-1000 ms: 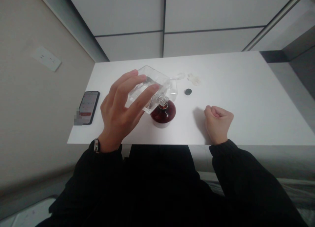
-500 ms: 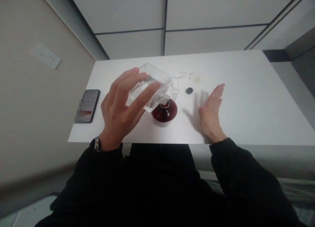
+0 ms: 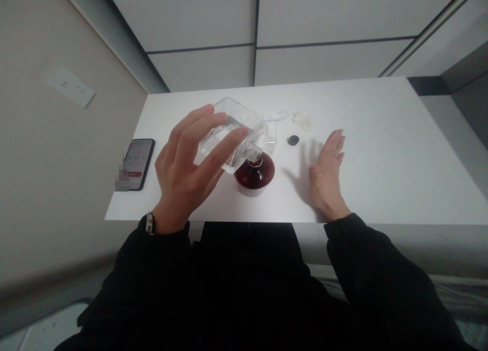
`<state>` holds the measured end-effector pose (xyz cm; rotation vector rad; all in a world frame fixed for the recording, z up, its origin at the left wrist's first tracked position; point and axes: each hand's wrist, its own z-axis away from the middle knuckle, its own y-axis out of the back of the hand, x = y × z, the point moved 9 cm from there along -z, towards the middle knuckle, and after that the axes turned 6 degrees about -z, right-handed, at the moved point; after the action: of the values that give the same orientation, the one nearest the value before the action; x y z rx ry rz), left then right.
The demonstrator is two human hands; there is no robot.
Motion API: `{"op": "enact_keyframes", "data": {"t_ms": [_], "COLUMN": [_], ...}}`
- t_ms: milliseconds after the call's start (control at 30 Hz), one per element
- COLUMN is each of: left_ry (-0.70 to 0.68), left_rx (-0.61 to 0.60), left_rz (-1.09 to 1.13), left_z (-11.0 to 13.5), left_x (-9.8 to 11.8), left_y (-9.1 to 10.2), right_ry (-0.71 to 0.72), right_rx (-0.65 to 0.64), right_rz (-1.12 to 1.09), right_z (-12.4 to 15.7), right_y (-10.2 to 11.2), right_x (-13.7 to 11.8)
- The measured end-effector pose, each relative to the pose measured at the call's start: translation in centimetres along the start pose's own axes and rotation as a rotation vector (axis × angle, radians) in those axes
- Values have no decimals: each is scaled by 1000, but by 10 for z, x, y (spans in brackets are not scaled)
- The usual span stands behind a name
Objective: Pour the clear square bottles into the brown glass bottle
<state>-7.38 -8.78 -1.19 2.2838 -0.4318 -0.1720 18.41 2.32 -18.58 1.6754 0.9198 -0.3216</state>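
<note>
**Clear bottle tipped over a dark red flask, near the front edge of the surface**

The left hand (image 3: 183, 173) holds a clear bottle (image 3: 232, 130) off the white surface (image 3: 381, 153). Its grip is clamped on the bottle's body, with the fingers across the top and the thumb side underneath. The bottle is tilted with its ribbed neck pointing down, right over the mouth of a round dark red flask (image 3: 254, 176); whether neck and mouth touch cannot be told. The flask stands upright, close to the surface's near edge and left of centre.

The right hand (image 3: 328, 176) rests on its outer edge just right of the flask, not touching it. Its grip is apart, the fingers stretched out and holding nothing. The wrist lies at the near edge.

A small black cap (image 3: 293, 140) lies beyond the gap between flask and right hand. Further back are crumpled scraps of clear plastic (image 3: 303, 120).

A phone (image 3: 136, 163) lies at the left edge, screen up and partly overhanging, next to the wall with a socket plate (image 3: 71, 88). The right half of the surface is bare out to its right and far edges, so that is the widest open stretch.
</note>
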Motion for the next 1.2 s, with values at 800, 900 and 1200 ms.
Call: {"op": "enact_keyframes", "data": {"t_ms": [800, 900, 1200], "left_ry": [34, 44, 61], "left_rx": [-24, -44, -65], "left_rz": [43, 58, 92], "left_z": [-1, -1, 0], "left_x": [-5, -5, -6], "left_y": [-1, -2, -5], "right_ry": [-21, -23, -20], "right_rx": [-27, -36, -26], "right_rz": [3, 4, 51], "right_z": [0, 0, 0], "right_y": [-2, -3, -3], "right_x": [8, 7, 7]}}
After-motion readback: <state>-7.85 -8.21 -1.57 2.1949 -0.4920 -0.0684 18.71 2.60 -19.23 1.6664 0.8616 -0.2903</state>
